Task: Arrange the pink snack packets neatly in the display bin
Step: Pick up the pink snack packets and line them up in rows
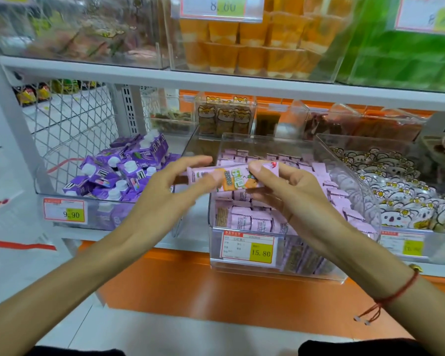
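Far left: clear bin (40, 195) heaped with purple cartons (118, 173), price tag (64, 210) reading 9.90 on its front. Next over: left hand (165, 194), fingers spread, thumb and fingertips pinching the left end of a pink snack packet (231, 179). Packet held level in the air, above the front part of the middle display bin (244, 272), orange panel on its face turned up. Right end of the same packet gripped by the right hand (285, 187), thumb on top, fingers curled beneath. Red string bracelet (396, 294) on the right wrist. Below and behind both hands: display bin filled with rows of pink packets (252, 222), mostly standing on edge, yellow tag (249, 249) marked 15.80 at front. Far right: neighbouring bin (442, 249) of koala-printed packets (401, 201).
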Available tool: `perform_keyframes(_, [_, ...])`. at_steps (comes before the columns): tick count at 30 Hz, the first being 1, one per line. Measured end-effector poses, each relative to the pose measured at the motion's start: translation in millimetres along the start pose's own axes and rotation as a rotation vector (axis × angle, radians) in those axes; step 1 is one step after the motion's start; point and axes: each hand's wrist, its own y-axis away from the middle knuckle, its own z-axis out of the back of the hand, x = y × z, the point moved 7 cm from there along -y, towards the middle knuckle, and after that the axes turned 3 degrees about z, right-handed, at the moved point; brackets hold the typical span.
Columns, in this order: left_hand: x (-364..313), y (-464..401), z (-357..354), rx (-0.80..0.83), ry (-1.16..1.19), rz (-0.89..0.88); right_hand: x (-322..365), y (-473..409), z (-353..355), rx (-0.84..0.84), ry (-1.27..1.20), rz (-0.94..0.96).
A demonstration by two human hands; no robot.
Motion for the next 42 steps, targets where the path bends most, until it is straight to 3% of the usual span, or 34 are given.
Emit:
perform_keyframes(4, [-19,10,-5,-0.003,-0.253,-0.24,19,8,-3,-0.032,0.112,0.21])
perform_keyframes(10, [-16,10,-16,0.084,-0.024,-0.166,25,13,-12,0.046,0.165,0.316])
perform_keyframes(17, [-25,13,-14,0.049,0.059,-0.305,21,8,-10,0.034,0.243,0.378])
perform_keyframes(20, [-24,13,-11,0.017,0.049,-0.339,3,2,-1,0.078,0.558,0.304])
perform_keyframes(24, [-16,11,-18,0.04,-0.001,-0.372,-19,5,-4,0.29,1.058,0.349])
perform_keyframes(31, [-13,8,-14,0.008,-0.306,-0.416,-16,11,2,0.25,1.124,0.42])
perform_keyframes(37, [-12,15,-18,-0.038,-0.876,-0.59,-15,14,1,0.244,1.159,0.433])
perform_keyframes(42, [-7,21,-30,0.022,-1.099,-0.722,-15,14,1,0.261,1.157,0.447])
